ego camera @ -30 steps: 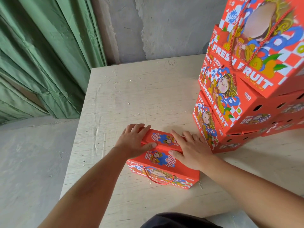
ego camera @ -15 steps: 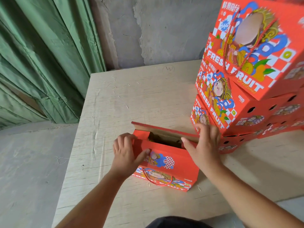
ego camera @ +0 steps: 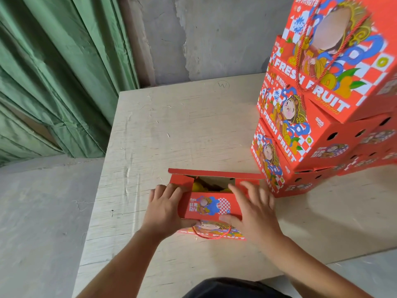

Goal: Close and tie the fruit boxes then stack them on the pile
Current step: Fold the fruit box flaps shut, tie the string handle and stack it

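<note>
A small red fruit box point(ego camera: 211, 206) stands on the plywood table point(ego camera: 182, 130) in front of me. Its far flap point(ego camera: 214, 174) stands up and the top gap shows yellow fruit point(ego camera: 197, 186) inside. My left hand point(ego camera: 165, 205) lies over the box's left end flap with straight fingers, thumb at the near flap's lower edge. On the right end flap my right hand point(ego camera: 251, 209) presses with spread fingers, its thumb on the near flap. A red rope handle point(ego camera: 211, 236) hangs on the box's front. The pile of closed red boxes point(ego camera: 300, 130) rises to the right.
A green curtain point(ego camera: 53, 72) hangs at the left, beyond the table's left edge. A grey plaster wall point(ego camera: 214, 35) stands behind the table. The grey floor point(ego camera: 43, 211) lies to the left and the pile touches the small box's right rear corner.
A second ago both hands lay on the box's flat top. The flaps then came up, and now the end flaps are pressed inward with the near flap leaning over the opening.
</note>
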`<state>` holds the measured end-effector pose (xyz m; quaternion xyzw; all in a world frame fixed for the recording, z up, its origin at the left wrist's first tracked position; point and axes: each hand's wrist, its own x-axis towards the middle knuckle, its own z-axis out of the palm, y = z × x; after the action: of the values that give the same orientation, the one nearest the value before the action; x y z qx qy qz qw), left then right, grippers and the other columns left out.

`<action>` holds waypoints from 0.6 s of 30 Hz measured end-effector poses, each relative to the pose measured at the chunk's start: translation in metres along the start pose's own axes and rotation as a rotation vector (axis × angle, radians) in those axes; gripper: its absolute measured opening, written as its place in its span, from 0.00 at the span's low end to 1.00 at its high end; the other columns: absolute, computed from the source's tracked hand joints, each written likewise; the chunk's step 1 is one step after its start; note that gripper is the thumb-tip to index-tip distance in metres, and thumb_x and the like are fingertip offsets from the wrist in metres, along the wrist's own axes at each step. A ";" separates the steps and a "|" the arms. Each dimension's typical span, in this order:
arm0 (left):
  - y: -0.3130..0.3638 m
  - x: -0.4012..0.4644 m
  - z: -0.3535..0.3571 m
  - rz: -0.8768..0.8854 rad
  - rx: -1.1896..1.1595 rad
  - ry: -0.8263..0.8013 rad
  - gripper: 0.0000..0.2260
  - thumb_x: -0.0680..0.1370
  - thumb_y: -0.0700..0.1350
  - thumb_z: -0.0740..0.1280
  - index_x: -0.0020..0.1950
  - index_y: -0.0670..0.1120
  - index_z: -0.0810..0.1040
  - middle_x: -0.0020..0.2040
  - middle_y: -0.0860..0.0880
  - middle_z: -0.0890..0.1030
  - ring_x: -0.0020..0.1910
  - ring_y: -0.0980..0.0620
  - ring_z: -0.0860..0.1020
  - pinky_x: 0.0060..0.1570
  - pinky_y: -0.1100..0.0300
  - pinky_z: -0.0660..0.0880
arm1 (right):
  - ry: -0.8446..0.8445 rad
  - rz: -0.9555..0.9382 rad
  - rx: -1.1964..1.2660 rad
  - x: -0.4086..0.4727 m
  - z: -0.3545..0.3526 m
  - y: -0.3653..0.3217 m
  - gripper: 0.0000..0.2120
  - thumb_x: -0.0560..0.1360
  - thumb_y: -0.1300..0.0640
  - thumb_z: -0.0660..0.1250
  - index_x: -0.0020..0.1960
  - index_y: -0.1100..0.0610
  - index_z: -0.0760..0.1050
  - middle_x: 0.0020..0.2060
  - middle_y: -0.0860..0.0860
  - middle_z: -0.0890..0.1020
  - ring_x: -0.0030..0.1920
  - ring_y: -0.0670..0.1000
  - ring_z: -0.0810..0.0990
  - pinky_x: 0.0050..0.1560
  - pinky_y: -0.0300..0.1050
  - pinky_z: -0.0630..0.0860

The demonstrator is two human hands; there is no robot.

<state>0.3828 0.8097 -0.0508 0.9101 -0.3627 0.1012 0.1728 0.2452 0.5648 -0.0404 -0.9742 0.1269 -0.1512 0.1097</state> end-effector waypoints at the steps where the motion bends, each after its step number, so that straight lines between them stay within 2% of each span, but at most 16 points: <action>1: 0.006 -0.005 0.000 -0.034 0.014 0.011 0.46 0.58 0.83 0.69 0.65 0.53 0.79 0.57 0.54 0.77 0.49 0.45 0.72 0.49 0.48 0.70 | 0.018 0.098 0.014 -0.003 -0.001 -0.003 0.46 0.64 0.22 0.67 0.75 0.46 0.69 0.70 0.52 0.69 0.66 0.60 0.69 0.62 0.63 0.69; 4: 0.026 -0.018 0.001 -0.128 0.056 0.007 0.44 0.58 0.83 0.67 0.62 0.54 0.79 0.55 0.53 0.77 0.47 0.45 0.72 0.48 0.48 0.69 | -0.026 0.413 0.197 -0.010 -0.003 -0.008 0.58 0.61 0.26 0.75 0.82 0.43 0.53 0.77 0.56 0.57 0.74 0.61 0.58 0.67 0.65 0.67; 5: 0.032 -0.021 0.001 -0.147 0.060 0.007 0.43 0.58 0.83 0.67 0.60 0.54 0.80 0.53 0.53 0.77 0.47 0.45 0.72 0.48 0.47 0.70 | -0.059 0.543 0.360 -0.011 -0.001 -0.011 0.60 0.63 0.32 0.79 0.83 0.44 0.48 0.79 0.57 0.55 0.76 0.61 0.57 0.70 0.65 0.66; 7: 0.044 -0.025 -0.002 -0.154 0.078 -0.002 0.41 0.57 0.83 0.67 0.55 0.52 0.80 0.48 0.52 0.77 0.44 0.45 0.74 0.46 0.48 0.71 | -0.128 0.818 0.797 -0.013 0.004 -0.029 0.62 0.67 0.44 0.82 0.83 0.43 0.38 0.80 0.58 0.52 0.77 0.61 0.61 0.72 0.65 0.68; 8: 0.051 -0.027 -0.003 -0.146 0.099 -0.019 0.41 0.56 0.83 0.67 0.53 0.52 0.81 0.46 0.52 0.77 0.43 0.45 0.75 0.45 0.48 0.72 | -0.170 0.893 0.965 -0.015 0.006 -0.042 0.64 0.68 0.45 0.81 0.82 0.39 0.34 0.81 0.54 0.49 0.78 0.60 0.62 0.71 0.66 0.70; 9: 0.059 -0.028 -0.005 -0.148 0.116 -0.046 0.41 0.56 0.84 0.66 0.51 0.52 0.81 0.45 0.52 0.78 0.42 0.45 0.77 0.45 0.48 0.72 | -0.194 0.896 1.053 -0.017 0.010 -0.055 0.66 0.65 0.41 0.81 0.79 0.35 0.30 0.82 0.51 0.46 0.79 0.57 0.60 0.71 0.65 0.72; 11: 0.073 -0.030 -0.010 -0.200 0.118 -0.104 0.40 0.57 0.84 0.64 0.52 0.53 0.81 0.47 0.54 0.82 0.46 0.46 0.80 0.51 0.48 0.74 | -0.231 0.845 1.018 -0.011 0.016 -0.072 0.68 0.61 0.35 0.80 0.77 0.33 0.27 0.81 0.51 0.41 0.80 0.56 0.55 0.73 0.60 0.70; 13: 0.080 -0.030 -0.014 -0.261 0.094 -0.164 0.37 0.63 0.81 0.62 0.59 0.56 0.81 0.53 0.56 0.84 0.52 0.50 0.83 0.55 0.53 0.75 | -0.249 0.810 0.905 0.009 0.015 -0.071 0.67 0.65 0.41 0.82 0.79 0.36 0.30 0.81 0.56 0.42 0.81 0.57 0.52 0.77 0.58 0.65; 14: 0.080 -0.028 -0.017 -0.266 0.070 -0.191 0.34 0.67 0.78 0.61 0.62 0.57 0.80 0.55 0.56 0.84 0.54 0.51 0.83 0.54 0.55 0.76 | -0.252 0.761 0.864 0.019 0.015 -0.066 0.65 0.66 0.44 0.82 0.81 0.39 0.32 0.81 0.56 0.44 0.82 0.57 0.51 0.78 0.57 0.61; 16: 0.078 -0.019 -0.025 -0.257 -0.056 -0.260 0.25 0.75 0.71 0.61 0.62 0.57 0.78 0.53 0.56 0.82 0.52 0.53 0.82 0.50 0.56 0.77 | -0.261 0.620 0.845 0.039 0.014 -0.056 0.62 0.68 0.47 0.82 0.83 0.42 0.38 0.82 0.55 0.47 0.82 0.55 0.51 0.78 0.49 0.58; 18: 0.076 -0.005 -0.032 -0.278 -0.348 -0.330 0.13 0.79 0.62 0.64 0.54 0.55 0.79 0.44 0.56 0.82 0.44 0.58 0.80 0.46 0.55 0.77 | -0.289 0.517 0.857 0.054 0.013 -0.053 0.62 0.67 0.42 0.81 0.82 0.40 0.37 0.82 0.52 0.45 0.82 0.52 0.52 0.77 0.49 0.58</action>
<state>0.3239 0.7736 -0.0050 0.9120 -0.2695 -0.1369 0.2772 0.3108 0.6016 -0.0251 -0.7895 0.2735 -0.0217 0.5490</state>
